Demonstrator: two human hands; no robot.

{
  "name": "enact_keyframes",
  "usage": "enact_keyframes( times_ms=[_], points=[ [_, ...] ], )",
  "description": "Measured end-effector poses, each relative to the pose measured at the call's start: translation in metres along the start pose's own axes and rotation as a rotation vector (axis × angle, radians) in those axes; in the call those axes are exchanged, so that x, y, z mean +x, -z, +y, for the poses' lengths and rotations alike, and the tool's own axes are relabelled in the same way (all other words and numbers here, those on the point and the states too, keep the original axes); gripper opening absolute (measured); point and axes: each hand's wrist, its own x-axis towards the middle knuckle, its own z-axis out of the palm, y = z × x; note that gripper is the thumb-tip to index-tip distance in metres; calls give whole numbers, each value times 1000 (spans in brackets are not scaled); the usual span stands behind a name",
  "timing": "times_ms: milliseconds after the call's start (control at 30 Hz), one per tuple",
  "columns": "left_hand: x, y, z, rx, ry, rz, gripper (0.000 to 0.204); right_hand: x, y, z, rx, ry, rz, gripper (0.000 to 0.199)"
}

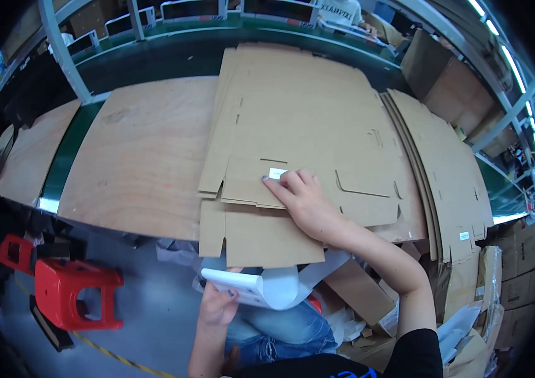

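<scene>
My right hand (308, 203) rests on a flattened cardboard box (305, 107), the top one of a stack on the table. Its fingers are bent, with thumb and forefinger at the edges of a small white label (277, 172) lying against the board. Near my lap, my left hand (219, 304) grips a curling strip of white label sheet (245, 286), thumb on top. A lower cardboard flap (267, 236) juts past the table's front edge above that sheet.
More flattened boxes (441, 170) stand stacked at the right, one bearing a white label (464, 236). Bare plywood (141, 157) lies left of the stack. A red stool (78, 293) is on the floor at the left. A green conveyor (173, 53) runs behind, with a person (341, 11) beyond.
</scene>
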Motion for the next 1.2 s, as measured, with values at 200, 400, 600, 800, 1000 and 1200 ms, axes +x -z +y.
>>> enact_keyframes(
  times_ms=[200, 400, 600, 800, 1000, 1200],
  points=[
    [-1, -26, 14, 324, 285, 145, 43, 1, 8, 38, 26, 106, -80, 43],
    [-10, -41, 5, 552, 259, 218, 32, -17, 24, 7, 368, 159, -228, 57],
    [-2, -58, 2, 702, 127, 170, 21, -54, 51, -67, 584, 283, -268, 31],
    [6, -62, 5, 996, 210, 18, 12, -70, 54, -67, 519, 279, -126, 22],
    [18, -79, 3, 1013, 163, -75, 7, -76, 60, -68, 566, 200, -45, 17],
    [18, -87, 1, 922, 310, -25, 12, -78, 61, -69, 587, 94, 23, 16]
  ],
)
